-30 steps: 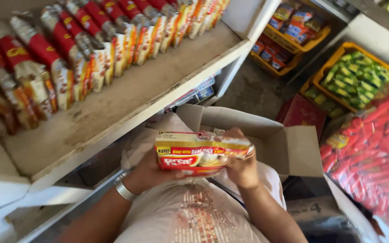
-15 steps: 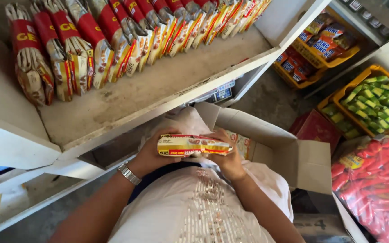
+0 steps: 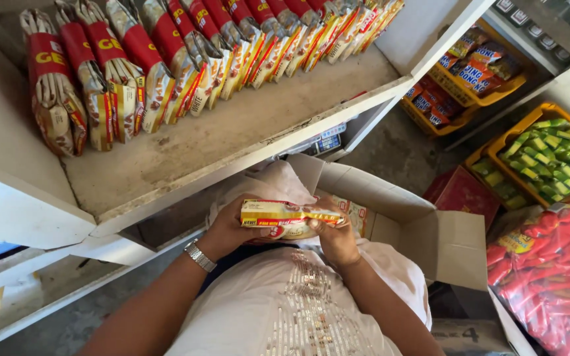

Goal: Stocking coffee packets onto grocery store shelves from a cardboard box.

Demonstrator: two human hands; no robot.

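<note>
Both hands were closed on one packet. The left hand gripped its left end and the right hand its right end, so its long axis lay across the body, level, between them. The packet was above the open cardboard box. The shelf with upright red packets stood just beyond.

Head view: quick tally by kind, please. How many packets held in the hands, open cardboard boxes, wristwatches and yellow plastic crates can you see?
Yellow-and-red flat packet held between the left hand and right hand: 1
Open brown cardboard box: 1
Silver metal wristwatch: 1
Yellow plastic crates: at least 2
Total: 5
</note>
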